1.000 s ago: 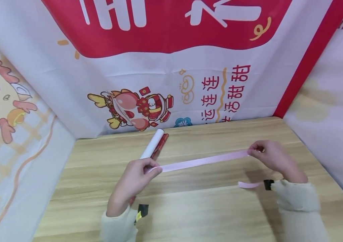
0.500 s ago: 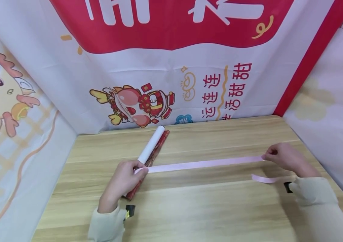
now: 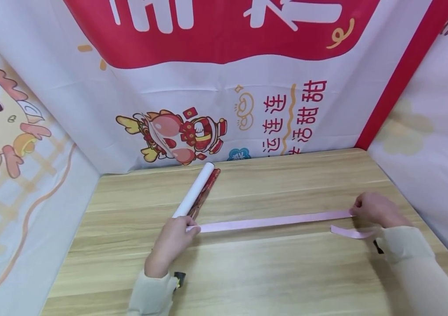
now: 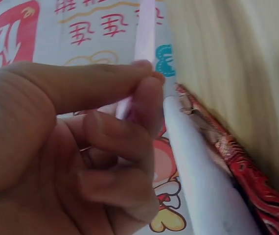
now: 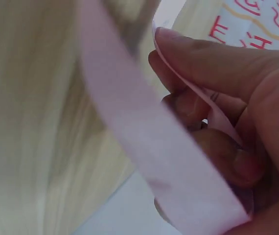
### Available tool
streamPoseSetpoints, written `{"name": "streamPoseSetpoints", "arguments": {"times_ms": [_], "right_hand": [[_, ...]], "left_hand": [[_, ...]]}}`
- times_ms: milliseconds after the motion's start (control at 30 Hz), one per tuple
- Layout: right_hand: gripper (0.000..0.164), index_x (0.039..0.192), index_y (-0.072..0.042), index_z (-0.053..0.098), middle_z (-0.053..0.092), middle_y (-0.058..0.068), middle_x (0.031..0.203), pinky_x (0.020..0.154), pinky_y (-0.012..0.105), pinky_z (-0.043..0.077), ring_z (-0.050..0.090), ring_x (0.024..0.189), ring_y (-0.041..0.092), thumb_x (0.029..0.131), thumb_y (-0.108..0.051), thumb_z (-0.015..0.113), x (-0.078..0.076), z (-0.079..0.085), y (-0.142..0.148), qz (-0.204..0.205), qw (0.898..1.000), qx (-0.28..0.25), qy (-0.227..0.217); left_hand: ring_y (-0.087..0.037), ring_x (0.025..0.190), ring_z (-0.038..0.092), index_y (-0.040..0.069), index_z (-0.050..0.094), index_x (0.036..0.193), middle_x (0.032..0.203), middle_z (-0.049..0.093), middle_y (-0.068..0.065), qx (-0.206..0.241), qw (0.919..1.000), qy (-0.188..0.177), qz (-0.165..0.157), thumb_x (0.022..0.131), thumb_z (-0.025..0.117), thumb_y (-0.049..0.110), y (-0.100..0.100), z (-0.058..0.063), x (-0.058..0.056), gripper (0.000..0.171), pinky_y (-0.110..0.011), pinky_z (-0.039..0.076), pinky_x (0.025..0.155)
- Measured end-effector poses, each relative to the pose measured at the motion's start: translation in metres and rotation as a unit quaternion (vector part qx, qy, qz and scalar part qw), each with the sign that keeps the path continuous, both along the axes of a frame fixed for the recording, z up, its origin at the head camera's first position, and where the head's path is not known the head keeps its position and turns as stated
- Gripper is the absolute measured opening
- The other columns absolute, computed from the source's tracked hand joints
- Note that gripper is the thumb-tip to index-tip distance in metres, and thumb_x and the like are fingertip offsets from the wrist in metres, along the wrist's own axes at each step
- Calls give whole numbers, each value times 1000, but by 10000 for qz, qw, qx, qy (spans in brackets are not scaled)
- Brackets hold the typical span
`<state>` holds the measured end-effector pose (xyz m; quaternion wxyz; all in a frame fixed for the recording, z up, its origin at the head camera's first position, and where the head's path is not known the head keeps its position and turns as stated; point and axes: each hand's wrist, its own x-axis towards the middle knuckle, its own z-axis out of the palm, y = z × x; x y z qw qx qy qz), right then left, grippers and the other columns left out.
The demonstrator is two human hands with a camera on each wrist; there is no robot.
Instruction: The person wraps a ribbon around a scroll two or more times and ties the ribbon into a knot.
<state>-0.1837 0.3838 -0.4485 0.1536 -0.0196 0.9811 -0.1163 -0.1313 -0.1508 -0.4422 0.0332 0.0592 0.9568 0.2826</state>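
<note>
A long, flat pink paper strip (image 3: 275, 222) stretches nearly straight between both hands in the head view. My left hand (image 3: 172, 241) pinches its left end between thumb and forefinger, beside the white roll; the left wrist view shows this pinch on the strip (image 4: 146, 29) closely. At the other side, my right hand (image 3: 378, 210) pinches the strip too. A loose tail (image 3: 348, 232) hangs from the right hand, curving toward the person. In the right wrist view the strip (image 5: 144, 132) runs through the palm and loops out below the fingers.
A white roll (image 3: 194, 189) lies slanted on the wooden table (image 3: 271, 272), left of centre. Against it lies a dark red patterned object (image 3: 205, 193), partly covered. Printed cloth (image 3: 224, 79) walls the table's back and sides.
My hands first spread apart, drawing out more of the strip between them. Since then both have come down a little toward the table, and the left has shifted slightly right.
</note>
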Motion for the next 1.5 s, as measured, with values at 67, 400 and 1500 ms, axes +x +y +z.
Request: {"name": "streamPoseSetpoints", "arguments": {"times_ms": [67,400,1500], "right_hand": [[19,83,-14,68,61,-1,76,59,35,42,51,70,18,83,-32,65,0,0,0,111,9999,55,-28],[17,87,-13,67,64,-1,81,62,40,45,55,73,18,85,-28,60,-5,7,-9,311,9995,69,-21],[19,89,-8,68,64,2,83,68,39,46,54,78,19,85,-26,64,-4,-3,-5,47,9968,-350,-711]], "left_hand": [[-14,60,50,12,66,84,74,62,0,-249,9997,6,14,85,64,22,2,-1,2,10,-31,44,56],[-26,74,60,8,66,108,94,63,-9,-1142,9911,640,238,87,62,27,-2,14,6,29,-44,51,60],[-21,72,54,0,60,105,87,61,-12,-1338,9891,-570,221,78,74,24,-33,-10,-32,39,-37,49,65]]}}
